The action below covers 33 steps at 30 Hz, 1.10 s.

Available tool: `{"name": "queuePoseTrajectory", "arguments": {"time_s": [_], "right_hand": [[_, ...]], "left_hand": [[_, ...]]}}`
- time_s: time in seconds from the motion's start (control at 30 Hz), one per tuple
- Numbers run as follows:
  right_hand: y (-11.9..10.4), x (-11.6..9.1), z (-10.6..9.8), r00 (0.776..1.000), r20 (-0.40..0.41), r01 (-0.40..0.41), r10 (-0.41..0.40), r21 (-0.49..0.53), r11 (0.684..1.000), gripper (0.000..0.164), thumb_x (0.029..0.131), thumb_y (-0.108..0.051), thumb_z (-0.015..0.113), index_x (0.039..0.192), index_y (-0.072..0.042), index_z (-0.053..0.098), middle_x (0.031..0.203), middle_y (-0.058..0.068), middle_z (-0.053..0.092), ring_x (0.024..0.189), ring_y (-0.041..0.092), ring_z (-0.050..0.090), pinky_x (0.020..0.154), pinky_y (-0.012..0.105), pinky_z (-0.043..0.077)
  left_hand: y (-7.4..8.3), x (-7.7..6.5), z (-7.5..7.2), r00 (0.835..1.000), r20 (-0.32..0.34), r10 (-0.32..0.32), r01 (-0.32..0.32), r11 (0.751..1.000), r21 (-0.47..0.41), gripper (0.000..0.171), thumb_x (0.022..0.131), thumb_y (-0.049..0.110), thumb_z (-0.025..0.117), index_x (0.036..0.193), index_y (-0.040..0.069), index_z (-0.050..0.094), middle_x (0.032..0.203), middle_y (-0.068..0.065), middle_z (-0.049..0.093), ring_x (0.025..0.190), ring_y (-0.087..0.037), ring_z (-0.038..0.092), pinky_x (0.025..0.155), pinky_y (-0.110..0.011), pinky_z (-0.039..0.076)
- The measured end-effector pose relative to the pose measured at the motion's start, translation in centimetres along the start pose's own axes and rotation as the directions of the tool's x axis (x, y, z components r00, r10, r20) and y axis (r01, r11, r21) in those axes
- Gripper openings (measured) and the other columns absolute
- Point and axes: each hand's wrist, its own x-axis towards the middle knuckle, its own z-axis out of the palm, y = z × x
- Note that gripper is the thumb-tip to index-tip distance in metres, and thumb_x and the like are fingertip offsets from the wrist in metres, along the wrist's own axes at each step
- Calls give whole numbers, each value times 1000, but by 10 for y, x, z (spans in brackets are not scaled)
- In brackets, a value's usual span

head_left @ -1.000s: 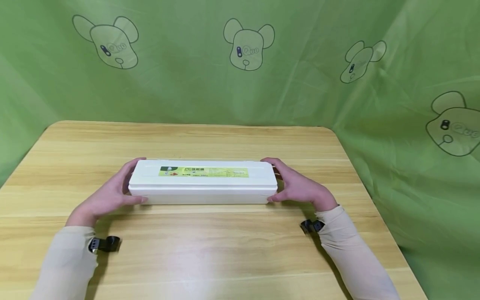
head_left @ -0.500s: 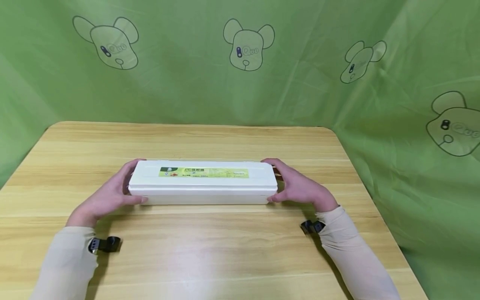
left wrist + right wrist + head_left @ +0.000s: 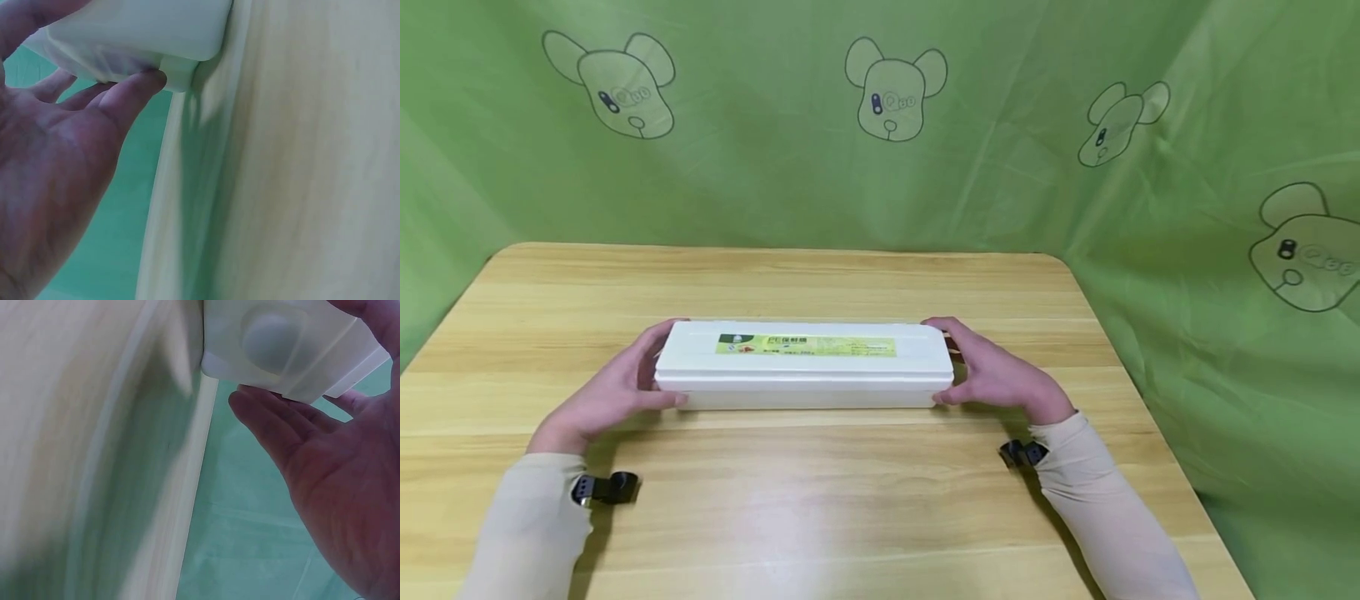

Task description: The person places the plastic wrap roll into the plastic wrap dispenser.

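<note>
A long white cling film box [image 3: 805,393], its lid down, lies crosswise on the table in the head view. A green and yellow label runs along the lid. My left hand [image 3: 617,387] grips the left end, thumb on the front face and fingers reaching round to the back. At the opposite end my right hand [image 3: 1003,375] holds it the same way. The left wrist view shows the fingertips [image 3: 147,81] against the box's end, where wrinkled, see-through material shows. A round recess marks the box's right end [image 3: 272,340] in the right wrist view, with my fingers along its back edge.
The light wood table [image 3: 850,508] has rounded far corners. Green curtain cloth [image 3: 760,183] printed with bear-head outlines hangs behind it and along the right side. Small black wrist cameras [image 3: 617,487] stick out from both beige sleeves.
My left thumb has slid slightly left along the box's front. The right hand and the box stay where they were; the whole head view has shifted a little.
</note>
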Motion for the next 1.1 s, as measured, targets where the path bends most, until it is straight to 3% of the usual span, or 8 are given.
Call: {"name": "queuePoseTrajectory", "arguments": {"time_s": [0.3,0.53,0.8,1.1], "right_hand": [[-1,-1,2,1000,6,-15,15,21,1000,95,71,-6,87,146,-17,31,136,3,47,126,23,45,105,43,39],[-2,1,3,1000,1,-20,20,16,1000,96,71,-6,86,147,-17,28,137,5,46,127,25,43,108,50,36],[1,2,3,1000,10,5,-6,81,997,100,71,-8,88,149,-19,27,139,4,43,130,25,41,109,48,33],[5,1,3,1000,-10,15,-14,59,998,99,70,-8,89,149,-18,30,138,2,46,131,23,41,112,52,30]], "left_hand": [[4,-1,-1,1000,0,-26,26,999,18,109,75,-2,79,157,6,8,157,-22,23,137,-41,31,98,-15,40],[4,-2,-3,999,-1,-36,36,998,42,109,75,-1,79,157,5,7,157,-22,21,139,-41,29,98,-15,40],[3,0,-6,1000,8,-12,12,1000,17,108,74,-5,78,157,5,9,156,-24,22,138,-44,28,97,-17,41],[-1,0,-5,1000,26,-5,5,1000,5,107,75,-5,77,157,5,9,157,-24,20,139,-44,27,98,-18,42]]}}
